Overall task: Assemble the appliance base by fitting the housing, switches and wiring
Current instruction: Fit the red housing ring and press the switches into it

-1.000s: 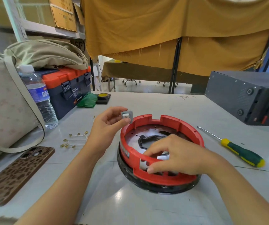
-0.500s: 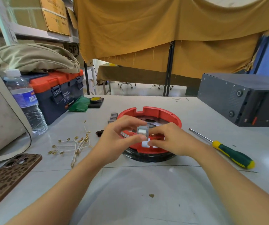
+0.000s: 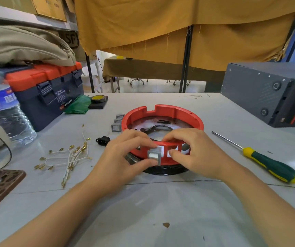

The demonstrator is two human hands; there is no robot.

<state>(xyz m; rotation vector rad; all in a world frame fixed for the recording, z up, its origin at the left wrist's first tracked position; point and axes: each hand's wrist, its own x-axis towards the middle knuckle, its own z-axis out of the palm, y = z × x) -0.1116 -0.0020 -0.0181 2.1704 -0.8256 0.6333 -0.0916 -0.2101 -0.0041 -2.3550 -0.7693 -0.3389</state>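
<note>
the red housing [image 3: 162, 120] sits on its black base ring [image 3: 162, 171] at the middle of the grey table [image 3: 161, 211], so the housing fit looks done. your left hand [image 3: 125, 157] pinches a grey switch [image 3: 154, 155] between thumb and fingertips at a cut-out in the near wall; whether it is seated i cannot tell. your right hand [image 3: 194, 154] grips the housing rim just beside it, fingers curled over the edge. two more openings to the right stand vacant. three spare switches [image 3: 116, 122] lie beside the housing's left side, a black power socket [image 3: 103, 140] near them, and the loose white wires [image 3: 68, 155] with brass terminals lie unconnected further left. judged early: most switches and all wiring remain.

surroundings: mustard curtain [image 3: 178, 24] behind, dark metal case [image 3: 267, 93] at right, orange-lidded toolbox [image 3: 45, 90] and water bottle [image 3: 2, 107] at left, screwdriver [image 3: 267, 164] right of the housing.
</note>
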